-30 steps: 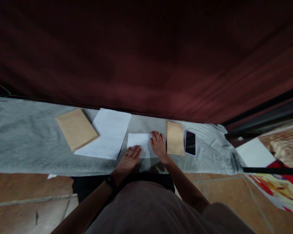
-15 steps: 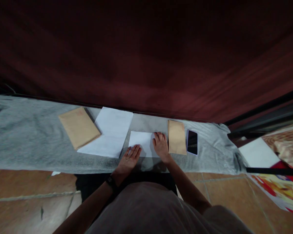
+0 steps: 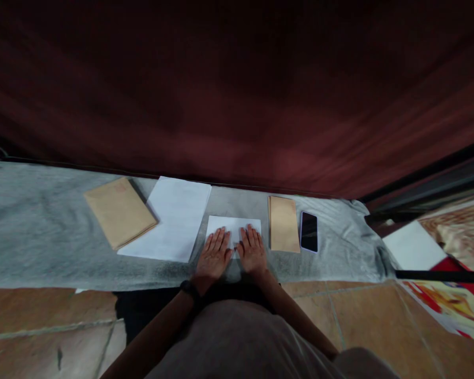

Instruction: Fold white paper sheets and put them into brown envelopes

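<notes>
Over my remote feed I saw both hands palm down, fingers straight and slightly spread: left hand [image 3: 213, 259] on the left part of the small white paper [image 3: 235, 222], right hand [image 3: 253, 255] on its right part. Paper lay flat on grey cloth [image 3: 43, 226]. To its left I logged larger white sheets [image 3: 177, 216], partly under brown envelopes [image 3: 120, 213]; to its right, narrower envelopes [image 3: 284, 223], then a phone [image 3: 309, 231].
</notes>
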Demonstrator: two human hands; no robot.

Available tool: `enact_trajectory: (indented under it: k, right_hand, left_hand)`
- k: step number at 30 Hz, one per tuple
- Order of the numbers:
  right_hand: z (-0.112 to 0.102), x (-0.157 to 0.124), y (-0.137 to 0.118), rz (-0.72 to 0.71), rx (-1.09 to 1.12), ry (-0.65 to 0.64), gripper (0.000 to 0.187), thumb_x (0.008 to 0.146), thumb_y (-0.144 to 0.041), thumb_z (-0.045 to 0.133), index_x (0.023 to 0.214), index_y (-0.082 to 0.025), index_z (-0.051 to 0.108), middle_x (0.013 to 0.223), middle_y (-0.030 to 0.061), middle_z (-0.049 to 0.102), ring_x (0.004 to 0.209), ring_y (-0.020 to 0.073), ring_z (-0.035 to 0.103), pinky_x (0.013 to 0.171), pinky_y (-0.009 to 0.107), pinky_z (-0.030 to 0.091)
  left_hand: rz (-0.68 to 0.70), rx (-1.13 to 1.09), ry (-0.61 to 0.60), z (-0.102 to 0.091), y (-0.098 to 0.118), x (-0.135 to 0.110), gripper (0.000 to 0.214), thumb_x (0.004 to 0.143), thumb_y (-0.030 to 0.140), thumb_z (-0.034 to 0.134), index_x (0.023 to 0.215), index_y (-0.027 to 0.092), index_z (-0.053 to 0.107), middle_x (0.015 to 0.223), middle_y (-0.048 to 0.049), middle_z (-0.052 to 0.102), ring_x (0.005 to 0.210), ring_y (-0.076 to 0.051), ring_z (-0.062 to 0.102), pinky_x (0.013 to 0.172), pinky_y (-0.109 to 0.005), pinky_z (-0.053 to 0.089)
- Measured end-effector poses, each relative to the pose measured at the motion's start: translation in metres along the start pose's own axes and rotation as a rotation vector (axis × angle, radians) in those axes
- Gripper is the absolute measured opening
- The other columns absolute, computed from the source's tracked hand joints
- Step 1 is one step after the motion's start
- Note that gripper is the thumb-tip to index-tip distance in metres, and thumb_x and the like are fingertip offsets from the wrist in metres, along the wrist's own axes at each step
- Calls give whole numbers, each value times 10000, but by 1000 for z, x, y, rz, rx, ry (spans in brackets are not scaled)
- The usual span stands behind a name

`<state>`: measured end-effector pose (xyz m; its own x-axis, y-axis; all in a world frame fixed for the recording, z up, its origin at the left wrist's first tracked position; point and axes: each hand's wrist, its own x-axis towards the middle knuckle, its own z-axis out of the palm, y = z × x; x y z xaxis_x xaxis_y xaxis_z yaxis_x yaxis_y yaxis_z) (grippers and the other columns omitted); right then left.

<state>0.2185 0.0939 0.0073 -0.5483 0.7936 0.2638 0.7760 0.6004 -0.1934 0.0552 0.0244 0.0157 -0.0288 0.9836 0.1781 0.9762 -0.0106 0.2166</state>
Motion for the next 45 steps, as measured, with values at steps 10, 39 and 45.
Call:
enact_trajectory:
  k: [10,39,45]
  right_hand:
    - [0,-9,13,-19,-3,74,607,1070,-386,419,1582,-72,329,1628,243,333,1523,339,302,1165,549,365]
    - [9,12,21,83,-72,47,564,1079,-421,364,1571,-146,380,1643,237,288,1491,390,310,1122,612,375]
    - [3,15,18,102,-30,16,575,1080,-415,362,1569,-114,373,1655,252,251,1502,400,294,1135,651,340]
  left_hand:
    - [-64,14,-6,-5,10,9,574,1023,271,363,1565,84,369,1648,-164,316,1551,-284,248,1273,-506,231]
    - [78,-41,-70,-11,-16,28,649,1019,482,456,1582,176,354,1672,-164,283,1568,-301,201,1276,-507,152]
    - [126,-85,-101,-20,-21,24,742,960,615,510,1581,239,361,1685,-131,269,1568,-311,200,1267,-530,151]
